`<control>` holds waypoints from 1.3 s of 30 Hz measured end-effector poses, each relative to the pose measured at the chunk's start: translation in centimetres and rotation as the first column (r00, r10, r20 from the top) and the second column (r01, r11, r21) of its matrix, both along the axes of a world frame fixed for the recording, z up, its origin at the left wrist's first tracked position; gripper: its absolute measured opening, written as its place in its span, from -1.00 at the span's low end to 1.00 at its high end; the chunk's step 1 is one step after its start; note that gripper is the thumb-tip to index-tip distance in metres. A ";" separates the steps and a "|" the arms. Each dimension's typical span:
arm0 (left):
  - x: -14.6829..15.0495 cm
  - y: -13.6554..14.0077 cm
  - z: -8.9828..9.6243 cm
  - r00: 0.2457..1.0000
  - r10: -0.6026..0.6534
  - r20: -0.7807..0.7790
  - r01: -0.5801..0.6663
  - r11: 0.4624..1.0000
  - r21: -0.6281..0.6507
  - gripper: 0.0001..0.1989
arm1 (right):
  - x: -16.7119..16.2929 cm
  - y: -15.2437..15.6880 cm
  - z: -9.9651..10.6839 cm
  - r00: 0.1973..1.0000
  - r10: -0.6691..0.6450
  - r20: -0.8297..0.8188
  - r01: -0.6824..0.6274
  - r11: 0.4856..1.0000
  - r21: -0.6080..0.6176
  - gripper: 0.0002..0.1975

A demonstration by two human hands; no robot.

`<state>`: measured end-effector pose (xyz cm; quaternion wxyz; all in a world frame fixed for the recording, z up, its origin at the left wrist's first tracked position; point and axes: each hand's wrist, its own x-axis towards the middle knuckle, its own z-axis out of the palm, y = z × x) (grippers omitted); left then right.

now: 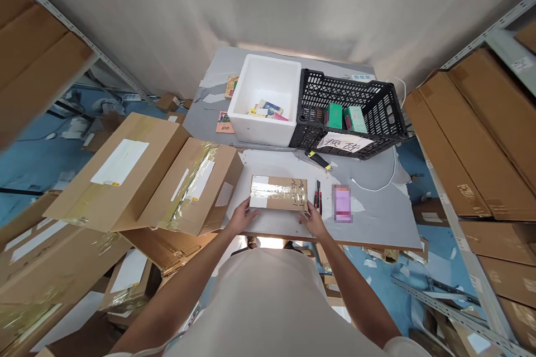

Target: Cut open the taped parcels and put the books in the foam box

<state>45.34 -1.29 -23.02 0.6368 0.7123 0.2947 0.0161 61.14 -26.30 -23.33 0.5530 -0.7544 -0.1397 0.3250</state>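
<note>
A small flat cardboard box (280, 193) lies on the table in front of me, wrapped in clear tape. It bears a white label on its left part and dark handwriting on its right. My left hand (243, 217) grips the box's lower left corner, thumb along the near edge. At the lower right corner, my right hand (312, 221) holds it the same way. Just right of the box lies a red and black utility knife (317, 196). Beyond it rests a black and yellow cutter (319, 159). A pink blurred rectangular item (342, 203) is farther right.
Behind stand a white foam bin (264, 128) with small packets and a black plastic crate (352, 142) holding green boxes. Large taped cartons (190, 184) crowd the table's left side. A white cable (379, 187) curls at right. Loaded shelving (450, 217) flanks the table.
</note>
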 end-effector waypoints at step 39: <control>-1.8 -0.2 -1.6 0.997 0.037 -0.061 -0.043 0.994 -0.098 -0.31 | -1.6 -1.5 -0.9 0.992 0.119 -0.051 -0.120 0.993 -0.007 -0.25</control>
